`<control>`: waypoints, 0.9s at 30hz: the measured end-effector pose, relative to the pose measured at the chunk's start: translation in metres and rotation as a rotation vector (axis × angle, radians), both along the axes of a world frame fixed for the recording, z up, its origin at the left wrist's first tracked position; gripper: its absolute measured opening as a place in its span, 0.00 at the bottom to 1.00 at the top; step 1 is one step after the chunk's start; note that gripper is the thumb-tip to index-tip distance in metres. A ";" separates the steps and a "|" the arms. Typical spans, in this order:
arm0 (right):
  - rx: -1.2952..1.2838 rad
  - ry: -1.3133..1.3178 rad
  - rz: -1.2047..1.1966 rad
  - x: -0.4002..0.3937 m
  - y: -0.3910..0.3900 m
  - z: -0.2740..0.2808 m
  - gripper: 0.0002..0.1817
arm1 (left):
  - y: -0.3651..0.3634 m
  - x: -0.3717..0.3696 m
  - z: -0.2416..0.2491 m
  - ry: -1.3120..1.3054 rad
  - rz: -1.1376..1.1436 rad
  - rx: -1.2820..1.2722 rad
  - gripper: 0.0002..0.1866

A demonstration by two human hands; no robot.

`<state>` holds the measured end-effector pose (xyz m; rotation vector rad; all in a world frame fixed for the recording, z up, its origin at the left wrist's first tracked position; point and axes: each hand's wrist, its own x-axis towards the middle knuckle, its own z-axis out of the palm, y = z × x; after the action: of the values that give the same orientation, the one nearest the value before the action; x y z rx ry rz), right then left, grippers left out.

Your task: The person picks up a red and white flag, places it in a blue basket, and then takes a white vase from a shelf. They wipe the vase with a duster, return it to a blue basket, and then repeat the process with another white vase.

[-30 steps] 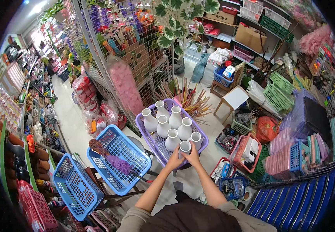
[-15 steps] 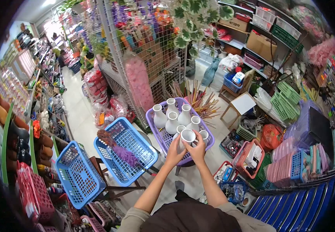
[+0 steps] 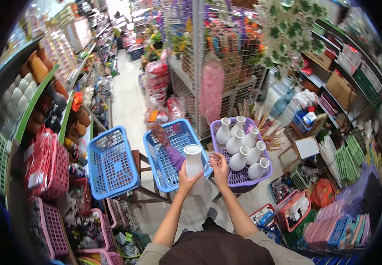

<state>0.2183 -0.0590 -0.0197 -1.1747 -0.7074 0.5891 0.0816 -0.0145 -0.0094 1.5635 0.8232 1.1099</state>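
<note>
A white vase (image 3: 193,161) stands upright in my left hand (image 3: 188,179), its open mouth facing up, above the right side of a blue basket (image 3: 149,152). My fingers wrap round its lower part. Just right of the vase, my right hand (image 3: 219,169) is apart from it, fingers loosely bent and spread, with nothing in them. That hand is close to the left rim of a purple basket (image 3: 213,132), where several white vases (image 3: 235,142) stand or lean together. A purple feather duster (image 3: 172,152) lies in the blue basket, partly hidden behind the held vase.
Another blue basket (image 3: 113,161) sits on the left, next to a wooden stool (image 3: 141,163). Shelves with pots and pink baskets (image 3: 52,221) line the left side. A wire grid rack (image 3: 198,62) rises ahead. Crates and packed goods crowd the right, including a red-rimmed basket (image 3: 308,194).
My view has turned left. The vase has moved from the purple basket toward the blue basket in my left hand. My right hand has let go of it.
</note>
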 end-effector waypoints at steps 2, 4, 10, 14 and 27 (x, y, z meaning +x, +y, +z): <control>-0.201 -0.021 0.064 -0.013 0.009 -0.027 0.20 | 0.004 -0.026 -0.005 -0.025 0.073 -0.063 0.30; -0.295 -0.118 0.126 -0.025 0.019 -0.067 0.21 | 0.006 -0.049 -0.009 -0.113 0.139 -0.193 0.26; -0.551 -0.335 0.322 -0.047 0.045 -0.157 0.37 | 0.006 -0.102 -0.030 -0.410 0.198 -0.535 0.26; -0.533 -0.281 0.359 -0.050 0.062 -0.161 0.42 | -0.002 -0.116 -0.013 -0.572 0.101 -0.649 0.27; -0.451 -0.669 0.059 -0.027 0.014 -0.045 0.20 | -0.001 -0.153 0.049 -0.890 -0.092 -0.660 0.39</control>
<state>0.1912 -0.0452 -0.0649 -1.8094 -1.2175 0.4062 -0.0718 -0.0151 0.0393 0.4575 0.4140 1.1503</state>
